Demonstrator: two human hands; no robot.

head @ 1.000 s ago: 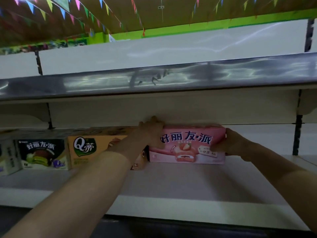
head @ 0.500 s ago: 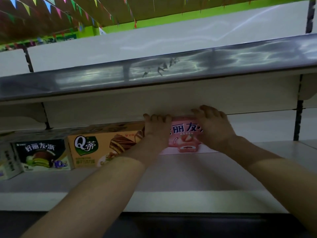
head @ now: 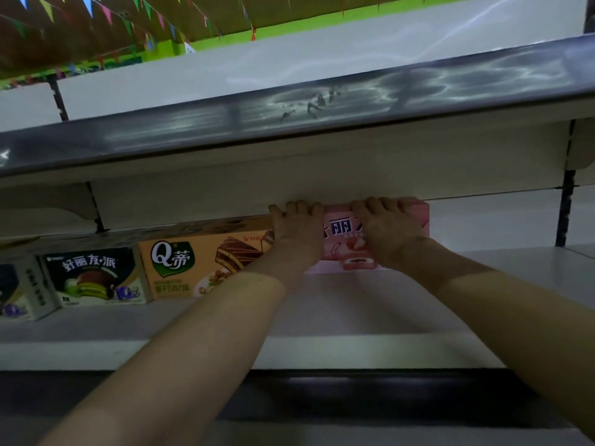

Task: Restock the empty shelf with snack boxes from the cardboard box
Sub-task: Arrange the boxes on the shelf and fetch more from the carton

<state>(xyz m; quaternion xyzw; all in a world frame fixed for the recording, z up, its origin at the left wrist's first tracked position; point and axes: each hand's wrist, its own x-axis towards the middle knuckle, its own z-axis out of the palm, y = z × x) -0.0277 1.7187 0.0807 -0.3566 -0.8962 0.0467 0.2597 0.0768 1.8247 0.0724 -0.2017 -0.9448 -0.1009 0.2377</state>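
- Both hands are on the pink snack box (head: 336,235): my left hand (head: 297,233) covers its left end and my right hand (head: 388,233) covers the right half of its front.
- On each hand the fingers are bent over the box's top edge and the palm lies against the printed front, so both are clamped on the box.
- Between my hands a strip of the pink front shows, with white characters and a picture of a filled cake below them.
- Past my right hand the box's right end sticks out uncovered.
- The box stands lengthwise on the white shelf (head: 354,304), set far back, its top close under the upper shelf (head: 322,114).
- Just beside it on the left stands an orange Q box (head: 199,265); my left hand hides the joint, so I cannot tell whether the two touch.
- Left of that, in the same row, stands a dark box with a green pie (head: 93,276), and then a pale box (head: 19,291) turned at an angle at the picture's edge.
- To the right of the pink box the shelf surface is bare.
- Coloured bunting (head: 96,11) hangs high overhead.
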